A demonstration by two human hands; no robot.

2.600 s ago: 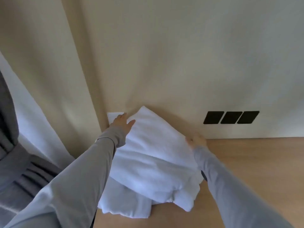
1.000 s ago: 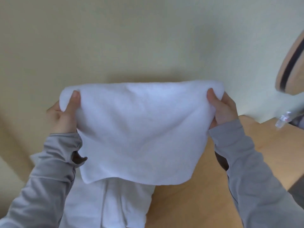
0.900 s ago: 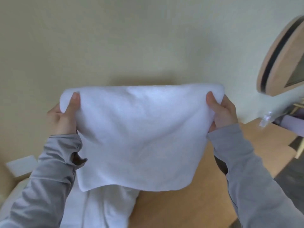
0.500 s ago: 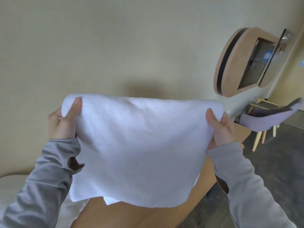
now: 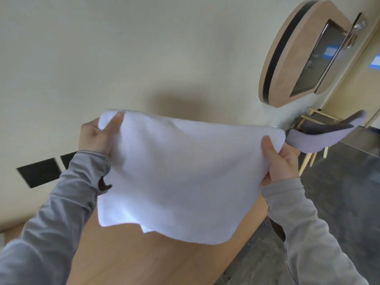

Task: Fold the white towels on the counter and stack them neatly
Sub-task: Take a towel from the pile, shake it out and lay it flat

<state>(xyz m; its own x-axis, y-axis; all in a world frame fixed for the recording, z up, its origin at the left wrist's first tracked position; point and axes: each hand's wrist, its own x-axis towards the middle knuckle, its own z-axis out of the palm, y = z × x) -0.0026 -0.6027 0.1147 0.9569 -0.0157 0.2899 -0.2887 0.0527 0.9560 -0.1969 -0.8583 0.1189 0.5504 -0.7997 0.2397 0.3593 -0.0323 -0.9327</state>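
Head view, looking forward and down over both arms. The white towel (image 5: pixel 185 171) is held in the air, spread flat between the two hands above the far part of the desk (image 5: pixel 144 262), and touches no surface. The left hand (image 5: pixel 93 138) pinches the upper left corner, its fingers (image 5: pixel 93 126) curled behind the cloth and its thumb laid on the front face. The right hand (image 5: pixel 280 163) grips the upper right corner in the same way, thumb in front, the other fingers hidden behind the cloth. The top edge runs nearly taut from hand to hand, slightly lower at the right. The rest of the cloth hangs freely, its rounded lower edge above the light wooden desk top. A small corner of a second layer shows just under the lower edge, left of centre. Both arms wear grey sleeves (image 5: pixel 67 202). Behind the towel rises a plain cream wall (image 5: pixel 144 48), on which the towel casts a soft shadow. Two dark rectangular panels (image 5: pixel 39 172) sit low on the wall at left, the second partly hidden by the left sleeve. At upper right a rounded wooden wall unit (image 5: pixel 287 64) frames a dark screen. Below it, just beside the right hand, stands a lavender chair (image 5: pixel 320 138) on pale wooden legs, on a dark floor (image 5: pixel 339 202).
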